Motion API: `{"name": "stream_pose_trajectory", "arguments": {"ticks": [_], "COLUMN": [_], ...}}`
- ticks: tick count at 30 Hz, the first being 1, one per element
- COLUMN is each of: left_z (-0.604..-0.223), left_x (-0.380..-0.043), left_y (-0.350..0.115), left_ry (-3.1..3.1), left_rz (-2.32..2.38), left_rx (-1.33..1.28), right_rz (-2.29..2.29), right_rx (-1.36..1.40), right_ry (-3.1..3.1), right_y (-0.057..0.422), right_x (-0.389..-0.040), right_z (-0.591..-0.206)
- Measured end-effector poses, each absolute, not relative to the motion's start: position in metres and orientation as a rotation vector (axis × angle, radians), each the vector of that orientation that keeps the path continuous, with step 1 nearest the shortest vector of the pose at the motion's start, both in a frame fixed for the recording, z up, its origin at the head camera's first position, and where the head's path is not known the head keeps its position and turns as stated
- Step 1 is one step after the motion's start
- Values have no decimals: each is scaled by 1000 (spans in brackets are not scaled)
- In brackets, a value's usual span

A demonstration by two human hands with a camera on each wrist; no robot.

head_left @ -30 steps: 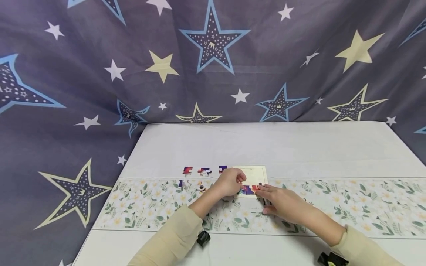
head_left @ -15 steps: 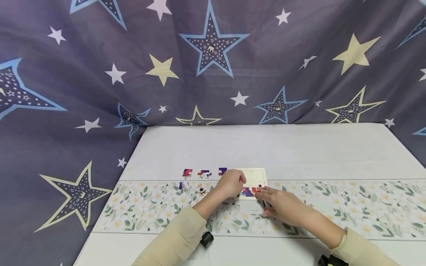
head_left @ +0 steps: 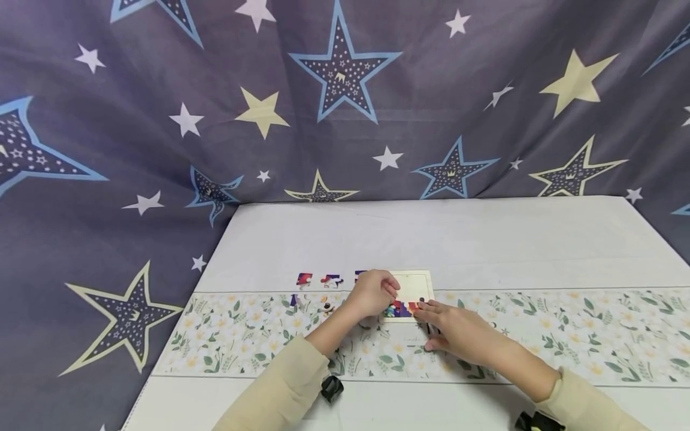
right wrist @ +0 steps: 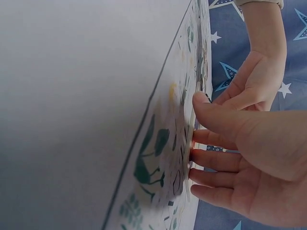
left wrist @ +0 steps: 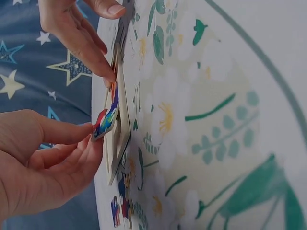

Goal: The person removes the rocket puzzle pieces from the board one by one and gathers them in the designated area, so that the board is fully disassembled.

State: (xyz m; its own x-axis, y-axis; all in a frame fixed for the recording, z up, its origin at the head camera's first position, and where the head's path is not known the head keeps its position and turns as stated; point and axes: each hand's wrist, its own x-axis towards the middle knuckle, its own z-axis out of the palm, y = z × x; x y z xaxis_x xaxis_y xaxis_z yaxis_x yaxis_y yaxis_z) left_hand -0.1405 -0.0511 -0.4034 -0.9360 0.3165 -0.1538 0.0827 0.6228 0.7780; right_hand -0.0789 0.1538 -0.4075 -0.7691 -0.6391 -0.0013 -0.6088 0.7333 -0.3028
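Near the front left corner of a cream puzzle tray [head_left: 414,281], my left hand [head_left: 371,294] pinches a colourful jigsaw piece [left wrist: 104,125] between thumb and fingers. The left wrist view shows that piece tilted up from the tray, its edge close against pieces lying there. Pieces in purple and orange [head_left: 404,309] line the tray's front side. My right hand [head_left: 463,332] rests its outstretched fingertips on the front right part of the tray, over the pieces. In the right wrist view its fingers [right wrist: 216,160] are spread and fairly straight, and they hide part of the tray.
Left of the tray lie several loose jigsaw pieces, among them a red one [head_left: 304,279], a purple and white one [head_left: 331,281] and one beside my left wrist [head_left: 326,307]. Another piece [head_left: 360,273] is partly covered by my left hand. A floral strip [head_left: 539,335] crosses the white table.
My left hand has shifted slightly and its fingers have lifted a little, showing more of the tray's front left corner. My right hand stays in place.
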Motion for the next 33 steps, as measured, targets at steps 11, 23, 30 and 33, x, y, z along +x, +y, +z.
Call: {"name": "stream_pose_trajectory", "arguments": {"ticks": [11,23,30,33], "left_z": [-412,-417,-417,-418], "left_x": [-136,-128,-126,-123], "left_y": [-62,-71,-88,-100], "left_ry": [2524,2514,2475,2439], "left_rz": [1400,1416,1459,1502], "left_rx": [287,234,219,186], "right_rz": [-442,-466,-455,-448], "right_rx": [-1004,-1014,-1015,-1014], "right_ry": [2824,2838,2848,2852], "right_y": [154,153,153,152], "right_x": [-78,-76,-76,-76], "right_z": [-408,-409,-409,-409]}}
